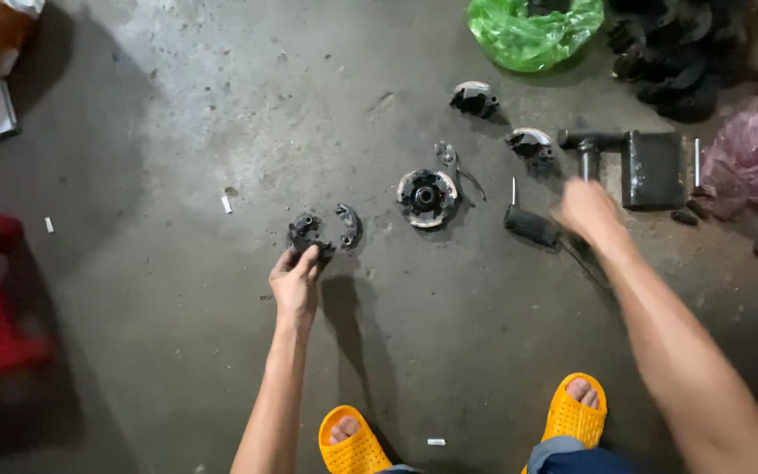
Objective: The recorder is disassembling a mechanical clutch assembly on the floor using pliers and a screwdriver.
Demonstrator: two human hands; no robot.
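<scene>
grey concrete floor, left hand on a dark metal part, right hand blurred over a black-handled tool

left hand (296, 279) has its fingertips closed around the near edge of the clutch part (306, 233), which lies just beyond the fingers, straight ahead of the grip; a curved shoe (349, 225) sits just beside it to the right, apart from the hand. right hand (586, 211) is motion-blurred, so i cannot tell how far open it is or whether it holds anything; the tool (531, 224) lies just left of it, handle nearer, thin shaft pointing away. a round drum (426, 197) rests between the two hands, somewhat nearer the left one. pliers (454, 164) lie just past the drum, and a metal block (654, 168) lies beyond the right hand.
</scene>
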